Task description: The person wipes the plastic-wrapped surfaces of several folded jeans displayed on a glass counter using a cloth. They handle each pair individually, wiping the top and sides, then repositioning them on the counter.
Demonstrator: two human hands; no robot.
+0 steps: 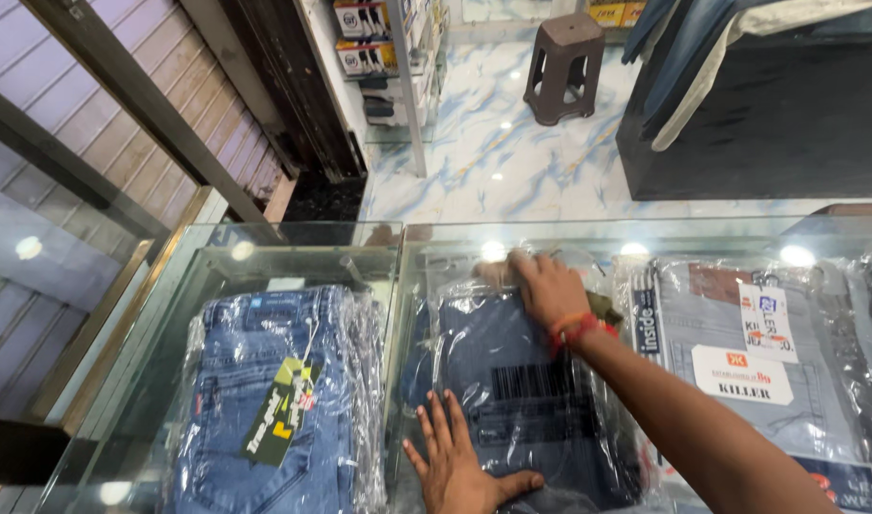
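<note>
Left hand [455, 466] lies flat, fingers spread, on the near end of bagged dark jeans [526, 400]; right hand [545, 286] pinches the far edge. Soft, slippery wrap: best gripped at edges.

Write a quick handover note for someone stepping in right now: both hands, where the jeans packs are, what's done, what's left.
Left hand: flat, palm down on the near end of the dark jeans pack.
Right hand: pressing the pack's far end, by the loose plastic edge.
The pack lies on the glass counter, between the light blue jeans pack and the grey jeans pack.
Done: pack laid flat.
Left: far plastic end looks unsettled.
</note>
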